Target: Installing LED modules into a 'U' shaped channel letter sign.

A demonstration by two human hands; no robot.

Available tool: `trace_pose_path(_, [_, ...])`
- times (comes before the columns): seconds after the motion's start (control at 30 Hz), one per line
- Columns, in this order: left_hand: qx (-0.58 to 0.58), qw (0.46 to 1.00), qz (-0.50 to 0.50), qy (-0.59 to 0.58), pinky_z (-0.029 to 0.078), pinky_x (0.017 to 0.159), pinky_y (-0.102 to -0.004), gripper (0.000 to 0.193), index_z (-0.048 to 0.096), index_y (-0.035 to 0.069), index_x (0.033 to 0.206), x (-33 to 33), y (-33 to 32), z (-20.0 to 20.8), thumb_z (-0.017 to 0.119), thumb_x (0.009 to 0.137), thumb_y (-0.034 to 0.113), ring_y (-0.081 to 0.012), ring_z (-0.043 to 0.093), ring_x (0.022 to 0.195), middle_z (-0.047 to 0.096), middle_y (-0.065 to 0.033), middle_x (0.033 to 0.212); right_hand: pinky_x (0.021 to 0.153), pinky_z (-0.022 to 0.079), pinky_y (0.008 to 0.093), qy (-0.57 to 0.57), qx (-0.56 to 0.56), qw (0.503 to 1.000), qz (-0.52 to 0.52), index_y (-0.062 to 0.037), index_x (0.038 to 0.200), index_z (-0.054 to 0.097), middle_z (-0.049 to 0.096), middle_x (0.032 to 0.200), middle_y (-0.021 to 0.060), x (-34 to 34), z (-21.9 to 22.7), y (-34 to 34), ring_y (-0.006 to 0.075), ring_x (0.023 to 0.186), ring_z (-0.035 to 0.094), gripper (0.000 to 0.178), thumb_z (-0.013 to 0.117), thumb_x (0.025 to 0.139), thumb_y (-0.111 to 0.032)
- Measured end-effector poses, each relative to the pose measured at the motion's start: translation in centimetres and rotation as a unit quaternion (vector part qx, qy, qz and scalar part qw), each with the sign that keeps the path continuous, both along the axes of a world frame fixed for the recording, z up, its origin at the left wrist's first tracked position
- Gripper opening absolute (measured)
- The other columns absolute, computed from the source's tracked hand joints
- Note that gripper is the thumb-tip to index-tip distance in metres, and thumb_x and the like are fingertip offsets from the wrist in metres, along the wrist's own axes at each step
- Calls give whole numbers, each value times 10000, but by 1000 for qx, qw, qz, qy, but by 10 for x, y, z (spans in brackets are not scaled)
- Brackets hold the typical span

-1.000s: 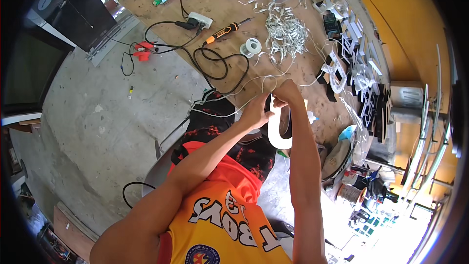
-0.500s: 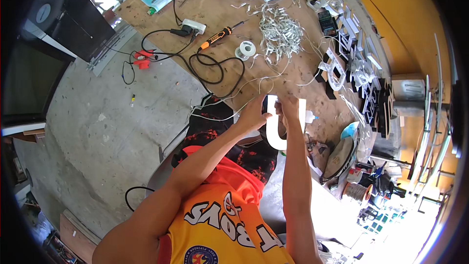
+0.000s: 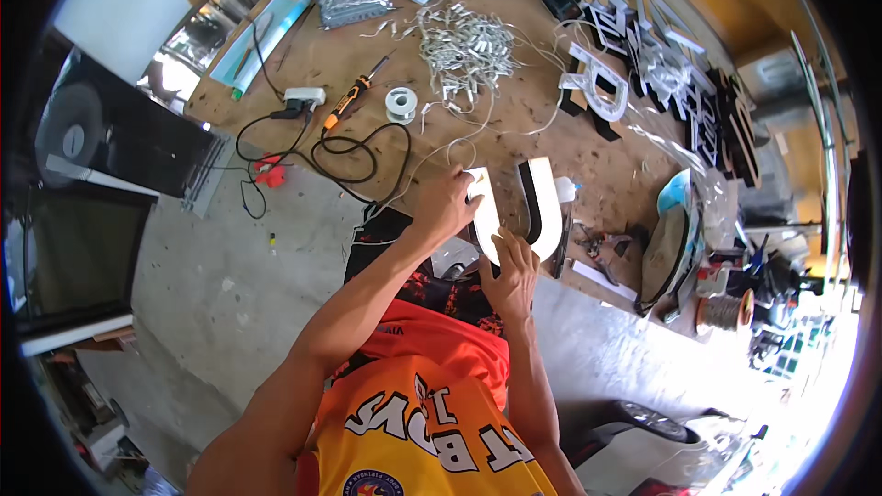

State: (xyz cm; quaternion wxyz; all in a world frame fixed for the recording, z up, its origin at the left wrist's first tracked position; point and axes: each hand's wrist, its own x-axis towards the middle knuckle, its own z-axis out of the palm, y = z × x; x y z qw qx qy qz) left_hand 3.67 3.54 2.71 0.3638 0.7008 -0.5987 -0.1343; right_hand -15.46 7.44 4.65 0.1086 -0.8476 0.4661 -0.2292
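Note:
A glowing white U-shaped sign letter (image 3: 548,219) with dark sides is held up at the near edge of the workbench, just above my lap. My left hand (image 3: 443,208) grips the top of its left arm, thumb on the white face. At the bottom curve, my right hand (image 3: 511,277) holds the letter with its fingers over the face. The underside of the letter is hidden. Close behind its right arm, a small white bottle (image 3: 566,191) lies on the bench. A thin white wire (image 3: 415,174) runs near my left hand.
On the bench (image 3: 367,170) are a soldering iron (image 3: 345,108), a solder spool (image 3: 401,106), a power strip (image 3: 305,97) and a heap of wired light modules (image 3: 464,50). Other letter pieces (image 3: 595,92) lie to the right, with pliers (image 3: 602,246) and a pouch (image 3: 669,243) nearer.
My right hand has moved from the top of the letter down to its bottom curve. My left hand still holds the left arm. The letter has tilted, and the whole view has shifted.

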Motion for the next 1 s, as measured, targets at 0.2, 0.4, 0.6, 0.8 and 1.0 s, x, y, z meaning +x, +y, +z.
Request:
trace_pose_path(0.2, [-57, 998, -16, 20, 500, 535, -362, 135, 705, 13, 767, -20, -3, 10, 768, 798, 129, -269, 630, 549, 645, -89, 692, 1078, 357, 482, 13, 18, 1000, -15, -53, 1175, 676, 604, 1338, 97, -11, -14, 5, 280, 1243, 542, 364, 684, 822, -144])
trace_pose_path(0.4, [-111, 978, -62, 164, 426, 449, -262, 75, 701, 13, 768, -72, 41, 52, 768, 784, 44, -149, 588, 493, 641, -77, 673, 1087, 370, 503, -34, 19, 999, 30, -54, 1298, 597, 567, 1398, 127, -34, -51, 3, 319, 1264, 555, 467, 669, 849, -161])
trace_pose_path(0.6, [-138, 964, -104, 202, 462, 460, -261, 89, 723, 22, 836, -100, 76, 55, 777, 765, 21, -138, 614, 522, 652, -52, 705, 1000, 505, 439, -255, 80, 963, -24, -74, 1450, 420, 512, 1439, 203, -42, -72, 0, 342, 1267, 573, 647, 701, 876, -180])
trace_pose_path(0.8, [-145, 949, -171, 222, 530, 519, -272, 142, 731, 31, 893, -127, 85, 58, 780, 760, 20, -155, 659, 585, 681, -45, 800, 954, 566, 360, -396, 193, 897, -42, -103, 1510, 333, 443, 1489, 231, -46, -90, 6, 315, 1279, 573, 862, 817, 797, -116])
trace_pose_path(1.0, [-145, 927, -213, 272, 552, 558, -272, 152, 727, 34, 900, -144, 79, 59, 792, 763, 44, -161, 671, 623, 686, -39, 867, 1005, 537, 397, -345, 127, 929, -29, -118, 1527, 305, 358, 1544, 211, -37, -42, 3, 322, 1290, 555, 935, 844, 765, -72])
